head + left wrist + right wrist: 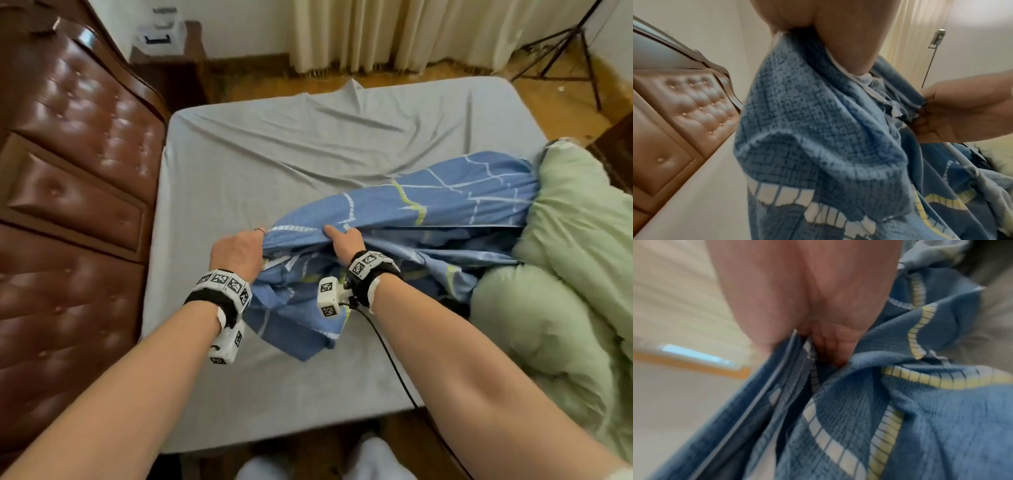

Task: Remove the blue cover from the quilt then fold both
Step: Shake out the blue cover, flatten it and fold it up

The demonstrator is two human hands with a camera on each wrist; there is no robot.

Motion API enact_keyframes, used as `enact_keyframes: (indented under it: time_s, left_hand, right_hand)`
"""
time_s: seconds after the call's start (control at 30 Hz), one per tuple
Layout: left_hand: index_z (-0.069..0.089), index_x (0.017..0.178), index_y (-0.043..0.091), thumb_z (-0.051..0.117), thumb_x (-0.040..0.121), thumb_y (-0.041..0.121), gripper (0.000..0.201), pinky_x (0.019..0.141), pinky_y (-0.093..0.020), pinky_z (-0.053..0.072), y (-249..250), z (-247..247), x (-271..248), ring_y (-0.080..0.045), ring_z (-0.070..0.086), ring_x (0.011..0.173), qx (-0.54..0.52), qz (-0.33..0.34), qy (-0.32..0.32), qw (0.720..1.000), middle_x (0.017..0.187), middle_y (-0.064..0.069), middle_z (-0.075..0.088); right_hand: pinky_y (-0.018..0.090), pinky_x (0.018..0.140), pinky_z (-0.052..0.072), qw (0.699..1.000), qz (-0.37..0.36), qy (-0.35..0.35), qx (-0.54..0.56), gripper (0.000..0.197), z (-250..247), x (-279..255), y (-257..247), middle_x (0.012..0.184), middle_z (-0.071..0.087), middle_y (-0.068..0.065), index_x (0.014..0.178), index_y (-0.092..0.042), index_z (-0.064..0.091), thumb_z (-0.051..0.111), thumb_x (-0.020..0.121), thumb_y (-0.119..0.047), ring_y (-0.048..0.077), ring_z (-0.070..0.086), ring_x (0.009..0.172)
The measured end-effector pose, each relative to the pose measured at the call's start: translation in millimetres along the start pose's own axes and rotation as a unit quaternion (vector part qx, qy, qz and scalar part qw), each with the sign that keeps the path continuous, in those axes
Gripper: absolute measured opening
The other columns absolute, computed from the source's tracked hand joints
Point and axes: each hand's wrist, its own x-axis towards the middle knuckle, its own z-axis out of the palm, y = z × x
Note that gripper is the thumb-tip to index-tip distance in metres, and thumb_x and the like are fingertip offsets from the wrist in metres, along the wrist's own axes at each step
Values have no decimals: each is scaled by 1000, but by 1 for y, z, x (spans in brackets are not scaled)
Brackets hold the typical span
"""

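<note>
The blue cover (421,219) with white and yellow lines lies bunched across the bed, its right end still against the pale green quilt (561,274) heaped at the bed's right side. My left hand (241,251) grips the cover's near-left edge, fingers tucked under the cloth. A little to its right, my right hand (346,240) pinches a fold of the same edge. In the left wrist view the cover (818,129) hangs from my left hand (818,32), and the right hand (962,113) holds its hem. The right wrist view is blurred: my right hand (818,321) clamps the cover (900,402).
The bed carries a grey sheet (274,164), wrinkled toward the far edge. A brown tufted headboard (75,171) runs along the left. A nightstand (168,54) with a white box, cream curtains (394,34) and a black tripod (575,51) stand beyond the bed.
</note>
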Motion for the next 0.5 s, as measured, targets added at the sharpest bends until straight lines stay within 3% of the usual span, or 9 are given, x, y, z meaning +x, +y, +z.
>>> enact_keyframes:
  time_s: [0.07,0.13,0.17,0.27,0.37,0.43,0.5]
  left_hand:
    - [58,114,24,54,87,15,30,65,-36,52,-45,1,-7,-32,67,79,-12,-12,0,1000,93,-4,68]
    - [58,116,24,52,87,15,31,67,-38,52,-93,5,-18,-33,68,81,-30,-34,-1,999,96,-5,69]
    - [58,117,23,52,88,16,30,69,-38,51,-119,4,-24,-34,68,83,-34,-47,3,998,98,-6,69]
    - [56,117,21,51,88,17,30,69,-37,50,-195,-3,-44,-35,68,86,-26,-86,21,996,101,-7,68]
    - [53,118,20,52,85,14,33,68,-40,49,-268,-17,-68,-39,67,84,-46,-150,51,986,99,-9,67]
    - [51,114,20,54,81,17,33,69,-42,50,-308,-23,-85,-41,66,85,-86,-198,83,973,99,-10,67]
    - [49,116,22,57,81,26,36,73,-42,49,-335,-26,-100,-40,66,91,-131,-233,109,957,104,-9,67]
  right_hand:
    - [33,85,48,992,-2,-8,-129,39,43,-10,-21,120,64,21,120,2,62,57,94,-26,35,60,112]
    - [29,79,43,973,-26,-16,-231,33,90,-21,-41,125,62,20,126,0,59,47,99,-17,35,57,116]
    - [28,84,41,964,-60,-12,-259,33,116,-27,-50,128,60,17,130,-4,56,41,103,-14,33,55,119]
    - [29,96,37,899,-163,-39,-406,34,196,-50,-78,135,57,10,135,-10,50,31,107,-13,27,51,125]
    - [29,97,36,846,-267,-81,-454,34,270,-72,-115,135,57,6,134,-12,51,31,106,-13,25,49,128]
    - [32,100,36,837,-318,-93,-435,33,316,-82,-138,135,56,8,131,-10,52,33,105,-10,28,47,130]
    - [35,103,37,857,-328,-85,-388,33,358,-100,-158,134,56,13,129,-5,52,32,104,-7,30,47,129]
